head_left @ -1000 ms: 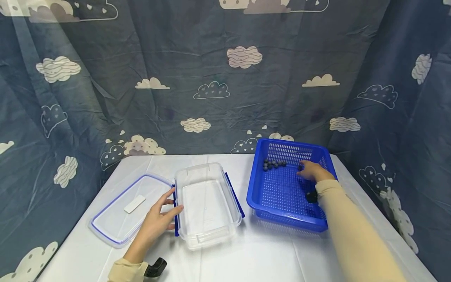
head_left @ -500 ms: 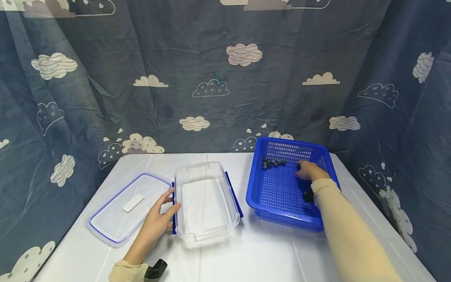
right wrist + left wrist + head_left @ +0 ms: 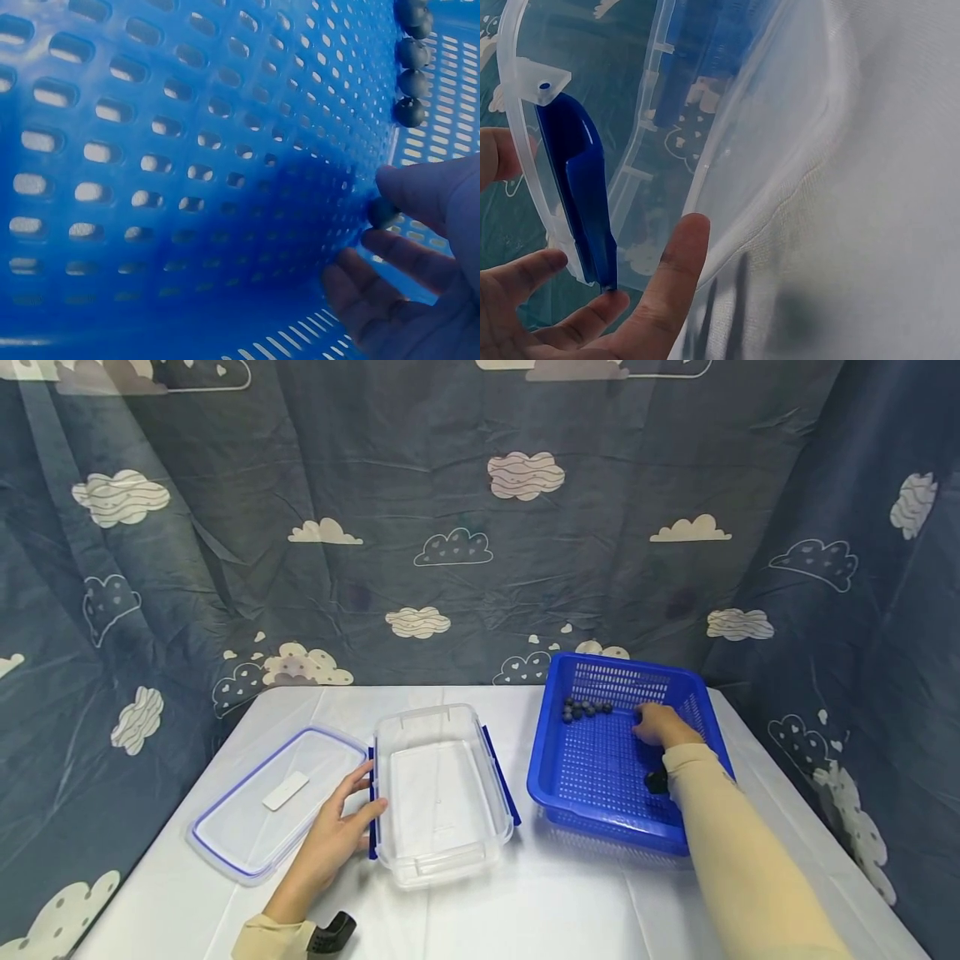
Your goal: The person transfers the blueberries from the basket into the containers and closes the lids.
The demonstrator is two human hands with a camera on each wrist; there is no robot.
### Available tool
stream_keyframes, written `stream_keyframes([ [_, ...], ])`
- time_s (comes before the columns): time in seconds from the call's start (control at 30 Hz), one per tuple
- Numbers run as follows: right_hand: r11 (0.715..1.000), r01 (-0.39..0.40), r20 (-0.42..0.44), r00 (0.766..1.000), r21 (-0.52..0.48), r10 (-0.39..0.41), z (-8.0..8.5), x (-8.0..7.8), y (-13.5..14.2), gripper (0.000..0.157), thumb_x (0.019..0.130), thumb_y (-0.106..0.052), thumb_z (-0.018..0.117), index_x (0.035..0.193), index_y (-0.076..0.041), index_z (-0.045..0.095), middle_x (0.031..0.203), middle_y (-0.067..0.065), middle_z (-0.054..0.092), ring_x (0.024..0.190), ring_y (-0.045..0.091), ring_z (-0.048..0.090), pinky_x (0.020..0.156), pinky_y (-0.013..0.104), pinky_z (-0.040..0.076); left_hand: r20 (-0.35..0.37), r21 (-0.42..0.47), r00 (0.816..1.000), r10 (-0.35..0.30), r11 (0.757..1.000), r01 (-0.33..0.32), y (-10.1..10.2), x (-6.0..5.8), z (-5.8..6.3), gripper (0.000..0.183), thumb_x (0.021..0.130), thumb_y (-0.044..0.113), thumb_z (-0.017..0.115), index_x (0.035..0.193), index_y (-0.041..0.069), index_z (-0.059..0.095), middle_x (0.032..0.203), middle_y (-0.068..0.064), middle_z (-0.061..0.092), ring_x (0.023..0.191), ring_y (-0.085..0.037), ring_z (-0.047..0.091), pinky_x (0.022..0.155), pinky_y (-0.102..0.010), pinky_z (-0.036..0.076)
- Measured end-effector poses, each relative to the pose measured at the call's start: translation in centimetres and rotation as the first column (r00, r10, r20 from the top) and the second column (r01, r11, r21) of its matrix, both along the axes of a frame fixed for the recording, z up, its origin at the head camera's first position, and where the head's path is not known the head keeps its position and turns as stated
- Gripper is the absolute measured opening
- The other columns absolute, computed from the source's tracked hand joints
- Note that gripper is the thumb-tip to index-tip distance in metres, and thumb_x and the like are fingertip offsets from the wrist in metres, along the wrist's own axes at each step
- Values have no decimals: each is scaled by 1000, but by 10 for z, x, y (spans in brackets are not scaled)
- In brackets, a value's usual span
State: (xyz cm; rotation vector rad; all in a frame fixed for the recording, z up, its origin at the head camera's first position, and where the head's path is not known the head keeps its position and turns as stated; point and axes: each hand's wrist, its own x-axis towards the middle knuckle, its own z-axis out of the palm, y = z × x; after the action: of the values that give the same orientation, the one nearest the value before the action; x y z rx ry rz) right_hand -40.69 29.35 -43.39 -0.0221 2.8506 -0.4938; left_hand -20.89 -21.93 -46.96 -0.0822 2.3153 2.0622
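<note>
My left hand (image 3: 333, 837) holds the left side of a clear plastic food container (image 3: 438, 802), thumb at the rim and fingers along the outside by a blue clip (image 3: 577, 187). The container is uncovered, and its bottom shows bare. On the right, my right hand (image 3: 663, 727) reaches into a blue perforated basket (image 3: 555, 793). In the right wrist view, thumb and index finger pinch one dark blueberry (image 3: 382, 213) close over the basket floor. Several more blueberries (image 3: 577, 712) lie clustered toward the basket's back left.
A clear lid (image 3: 247, 835) with a blue seal and a white label (image 3: 286, 792) lies flat at the left of the white-covered table (image 3: 555, 910). Behind and at both sides hangs a dark cloud-patterned curtain (image 3: 442, 468).
My right hand has shifted slightly left within the basket, and the dark berry at its fingertips is now hidden in the head view. My left hand and the container have stayed put.
</note>
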Motion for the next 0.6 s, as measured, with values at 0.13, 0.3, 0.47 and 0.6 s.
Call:
stream_keyframes([
  [0.13, 1000, 5, -69, 998, 3, -5, -3, -2, 1, 54, 103, -7, 56, 150, 16, 47, 153, 44, 45, 146, 64, 39, 124, 71, 38, 3, 15, 1000, -3, 1000, 3, -2, 0, 0, 65, 108, 14, 64, 167, 25, 38, 164, -19, 32, 115, -35, 71, 78, -42, 69],
  [0.3, 998, 35, -106, 994, -50, -41, -1, -1, 6, 48, 101, -6, 55, 145, 14, 53, 151, 44, 47, 144, 64, 41, 121, 72, 40, -2, 18, 1000, -2, 1000, 2, -3, 1, 2, 64, 107, 13, 64, 166, 23, 39, 164, -19, 32, 115, -37, 71, 79, -42, 69],
  [0.47, 994, 60, -141, 987, -92, -73, 6, 3, 9, 38, 100, -5, 59, 134, 11, 62, 143, 42, 55, 136, 62, 50, 115, 72, 45, -6, 18, 1000, -10, 1000, 10, -2, 2, 3, 64, 108, 13, 64, 166, 21, 39, 164, -19, 33, 116, -37, 70, 80, -41, 69],
  [0.6, 989, 67, -175, 980, -128, -89, 10, 4, 11, 33, 99, -8, 63, 127, 9, 67, 135, 38, 62, 128, 58, 56, 109, 69, 48, -5, 18, 1000, -10, 1000, 10, -2, 1, 2, 64, 108, 14, 64, 166, 21, 39, 164, -19, 33, 116, -36, 70, 81, -41, 69],
])
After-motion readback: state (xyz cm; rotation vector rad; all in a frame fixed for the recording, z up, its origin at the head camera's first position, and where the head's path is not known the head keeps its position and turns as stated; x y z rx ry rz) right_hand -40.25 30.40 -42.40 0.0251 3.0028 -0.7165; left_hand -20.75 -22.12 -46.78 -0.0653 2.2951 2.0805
